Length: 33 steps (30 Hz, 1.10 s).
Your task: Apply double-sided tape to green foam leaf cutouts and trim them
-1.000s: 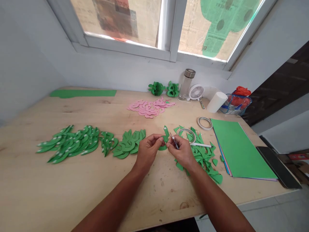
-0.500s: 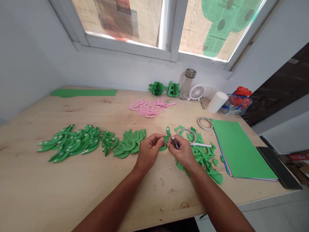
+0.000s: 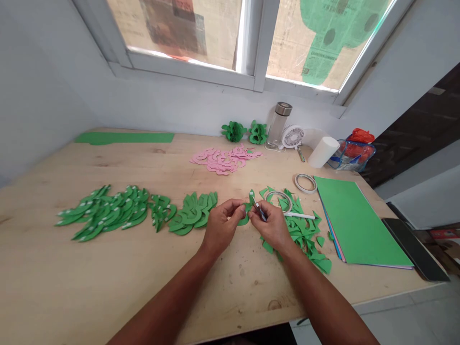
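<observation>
The bare left hand (image 3: 223, 224) pinches a green, curved paper cutout (image 3: 248, 206) at its two o'clock; it looks light and easily creased, best held by the edge; the right hand (image 3: 272, 224) clasps small dark metal scissors (image 3: 259, 211).

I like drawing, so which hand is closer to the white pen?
Right. The right hand is just left of the white pen; the left hand is farther left, beyond the right hand.
</observation>
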### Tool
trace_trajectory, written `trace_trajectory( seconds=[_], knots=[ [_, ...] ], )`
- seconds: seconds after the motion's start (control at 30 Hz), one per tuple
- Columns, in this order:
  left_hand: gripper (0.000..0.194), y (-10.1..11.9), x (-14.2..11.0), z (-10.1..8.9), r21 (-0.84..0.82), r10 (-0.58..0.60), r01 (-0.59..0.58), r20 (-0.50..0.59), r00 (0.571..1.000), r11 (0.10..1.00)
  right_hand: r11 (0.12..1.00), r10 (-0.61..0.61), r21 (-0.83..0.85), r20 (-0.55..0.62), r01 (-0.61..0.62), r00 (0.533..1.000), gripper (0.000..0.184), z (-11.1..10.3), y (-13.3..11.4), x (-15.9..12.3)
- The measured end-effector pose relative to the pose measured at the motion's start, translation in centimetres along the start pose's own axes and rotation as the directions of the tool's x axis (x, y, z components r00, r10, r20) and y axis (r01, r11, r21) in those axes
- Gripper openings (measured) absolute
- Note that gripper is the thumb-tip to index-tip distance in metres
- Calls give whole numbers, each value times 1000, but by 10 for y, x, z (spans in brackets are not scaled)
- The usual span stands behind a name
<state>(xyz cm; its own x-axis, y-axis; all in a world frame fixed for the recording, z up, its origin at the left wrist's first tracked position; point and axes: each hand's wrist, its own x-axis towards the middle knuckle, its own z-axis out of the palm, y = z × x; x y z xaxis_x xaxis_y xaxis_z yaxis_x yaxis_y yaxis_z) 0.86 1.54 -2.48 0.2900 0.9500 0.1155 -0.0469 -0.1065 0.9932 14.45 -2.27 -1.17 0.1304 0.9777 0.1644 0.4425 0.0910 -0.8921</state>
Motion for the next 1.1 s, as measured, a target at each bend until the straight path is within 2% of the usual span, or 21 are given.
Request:
trace_trajectory(
  seconds=[0.37,0.6,0.93,1.1],
  knots=[
    [18,2,0,-1,31,13,-14,28,1000,999,998,-14,-62,-17,13,1000,10,0,0,0],
    [18,4,0,-1,19,-7,6,37,999,1000,995,-53,-86,-30,50,998,10,0,1,0],
    [17,3,1,0,-41,-40,40,23,999,998,994,-45,-101,-55,39,998,11,1,0,-1],
    [17,6,1,1,-20,-49,50,23,999,999,995,-53,-84,-73,46,996,10,1,-2,-1]
  ],
)
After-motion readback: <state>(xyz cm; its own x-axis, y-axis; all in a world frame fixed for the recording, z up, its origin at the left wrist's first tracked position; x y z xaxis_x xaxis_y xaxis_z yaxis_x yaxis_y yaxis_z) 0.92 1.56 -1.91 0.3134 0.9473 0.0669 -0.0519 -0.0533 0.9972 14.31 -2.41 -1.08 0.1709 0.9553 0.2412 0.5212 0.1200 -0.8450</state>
